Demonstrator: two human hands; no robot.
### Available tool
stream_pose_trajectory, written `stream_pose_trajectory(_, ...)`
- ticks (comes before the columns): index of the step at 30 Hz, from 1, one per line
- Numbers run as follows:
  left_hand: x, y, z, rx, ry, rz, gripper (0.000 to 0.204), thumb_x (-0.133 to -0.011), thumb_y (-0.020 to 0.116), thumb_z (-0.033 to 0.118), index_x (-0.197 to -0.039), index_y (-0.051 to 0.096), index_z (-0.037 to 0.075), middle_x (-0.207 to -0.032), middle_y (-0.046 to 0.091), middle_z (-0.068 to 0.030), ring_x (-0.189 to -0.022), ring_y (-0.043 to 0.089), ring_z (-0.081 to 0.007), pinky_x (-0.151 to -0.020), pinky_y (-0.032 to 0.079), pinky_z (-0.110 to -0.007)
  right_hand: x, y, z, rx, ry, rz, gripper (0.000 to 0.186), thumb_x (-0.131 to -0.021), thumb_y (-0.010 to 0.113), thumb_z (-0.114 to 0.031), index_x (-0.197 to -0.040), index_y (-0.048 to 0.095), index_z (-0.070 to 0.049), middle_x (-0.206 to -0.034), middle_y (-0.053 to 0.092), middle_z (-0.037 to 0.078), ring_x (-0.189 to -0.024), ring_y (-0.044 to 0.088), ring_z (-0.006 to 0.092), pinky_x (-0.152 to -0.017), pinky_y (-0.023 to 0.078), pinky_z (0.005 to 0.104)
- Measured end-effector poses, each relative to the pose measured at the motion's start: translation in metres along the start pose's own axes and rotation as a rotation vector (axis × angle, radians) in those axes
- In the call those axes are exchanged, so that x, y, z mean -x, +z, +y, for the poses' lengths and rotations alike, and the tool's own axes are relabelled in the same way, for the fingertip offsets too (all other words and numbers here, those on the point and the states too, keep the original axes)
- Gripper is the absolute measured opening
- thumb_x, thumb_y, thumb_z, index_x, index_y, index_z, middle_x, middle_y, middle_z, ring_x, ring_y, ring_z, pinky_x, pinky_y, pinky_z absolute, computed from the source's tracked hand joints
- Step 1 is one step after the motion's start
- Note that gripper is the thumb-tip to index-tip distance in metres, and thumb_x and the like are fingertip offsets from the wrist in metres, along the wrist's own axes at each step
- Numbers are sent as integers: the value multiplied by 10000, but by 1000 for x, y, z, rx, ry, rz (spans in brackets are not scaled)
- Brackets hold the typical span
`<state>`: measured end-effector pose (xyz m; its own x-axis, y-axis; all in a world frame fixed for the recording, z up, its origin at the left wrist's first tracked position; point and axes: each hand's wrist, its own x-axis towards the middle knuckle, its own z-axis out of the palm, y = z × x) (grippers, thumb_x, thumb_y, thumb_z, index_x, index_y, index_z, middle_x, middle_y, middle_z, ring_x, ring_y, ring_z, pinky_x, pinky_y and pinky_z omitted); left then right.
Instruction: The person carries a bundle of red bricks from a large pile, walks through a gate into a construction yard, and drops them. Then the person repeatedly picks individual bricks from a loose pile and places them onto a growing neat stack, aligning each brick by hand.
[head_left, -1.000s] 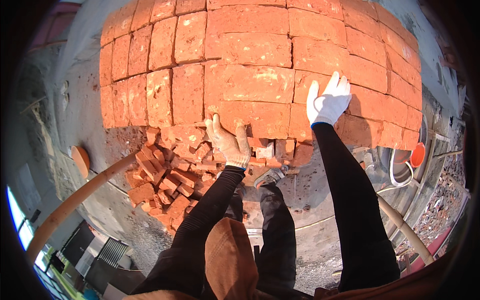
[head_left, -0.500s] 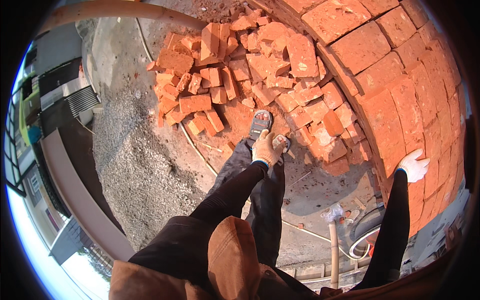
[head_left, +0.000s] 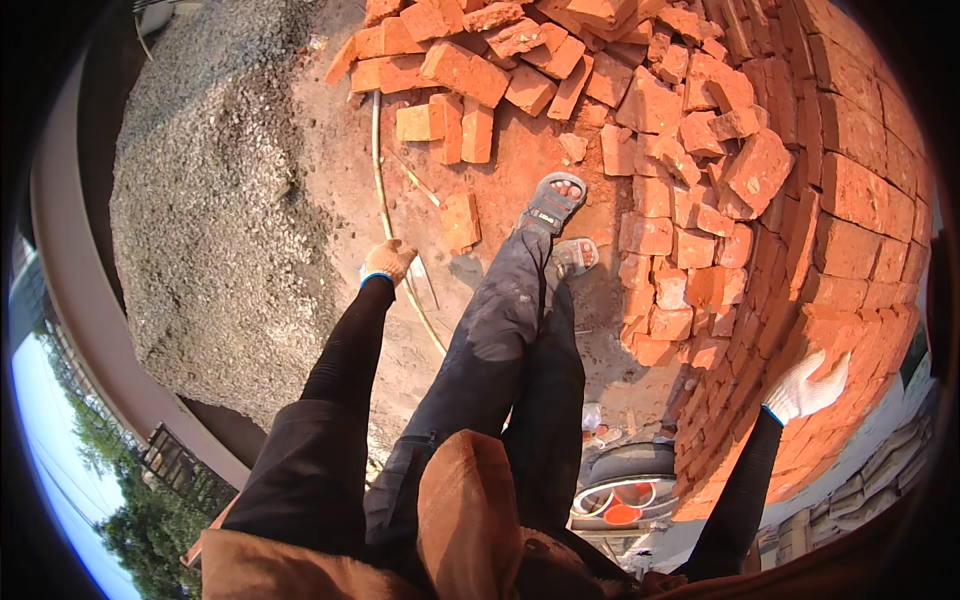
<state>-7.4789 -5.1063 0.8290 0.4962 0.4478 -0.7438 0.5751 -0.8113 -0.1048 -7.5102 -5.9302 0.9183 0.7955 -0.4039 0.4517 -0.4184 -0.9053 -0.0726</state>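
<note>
My left hand (head_left: 389,262), in a pale work glove with orange fingers, hangs over the ground beside a pale hose (head_left: 381,195). Its fingers are loosely curled and apart, with nothing visible in them. A small pale, pointed patch shows next to the fingertips; I cannot tell what it is. At the right, my right hand (head_left: 806,388), in a whitish glove, is open over the tall stack of red bricks (head_left: 858,262), thumb apart from the fingers. Whether it touches the bricks is unclear. One loose brick (head_left: 461,222) lies ahead of my left hand.
A heap of loose and broken bricks (head_left: 465,75) spreads ahead of my sandalled feet (head_left: 555,200). Smaller bricks (head_left: 655,235) are piled against the stack. Grey gravel (head_left: 225,215) lies at the left. A round tub with red things (head_left: 622,498) stands near the stack's lower end.
My view has turned and shifted. My left hand has swung left, away from my legs, toward the gravel. My right hand stays over the stack, its fingers now pointing up and right.
</note>
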Motion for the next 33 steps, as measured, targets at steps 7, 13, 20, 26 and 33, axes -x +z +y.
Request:
stream_pose_trajectory(7,27,84,132,292,103,-167,790,-997,770,590,-1519,748,-2,-1499,757,-298,-1436,707,-442,-1237,532,-497,46,69,-271,-567,-27,-1562,659,-1109,751,-365,-1620,641,36,-1582,695,285,-1512,648,414,-1245,511,469)
stream_pose_trajectory(13,30,-16,188,397,223,-300,794,-972,751,625,-1410,774,-37,-1379,800,-309,-1343,754,-454,-1166,562,-502,101,60,-481,-469,-289,-1558,441,-1124,622,-384,-1161,846,-5,-1148,806,302,-1166,758,509,-1021,594,563)
stream_pose_trajectory(20,-57,-26,171,555,59,-4,900,-992,749,643,-1574,693,-41,-1478,765,-311,-1478,688,-431,-1268,510,-490,136,56,-571,-467,-183,-1501,417,-1064,676,-397,-1180,830,-27,-1161,820,282,-1161,779,499,-1027,608,589)
stream_pose_trajectory(26,-136,-4,165,1024,-61,-235,570,-1080,765,549,-1202,739,-7,-985,774,-143,-822,745,-245,-718,578,-409,162,173,-555,-599,-120,-1607,611,-1054,807,-419,-1413,765,73,-1387,811,280,-1311,775,414,-1141,581,455)
stream_pose_trajectory(33,-160,-2,161,1040,-100,-232,434,-1094,779,457,-1191,748,36,-957,757,-97,-872,723,-183,-780,554,-391,121,239,-583,-448,-149,-1326,818,-959,896,-429,-1568,656,61,-1517,709,302,-1419,674,431,-1225,532,497)
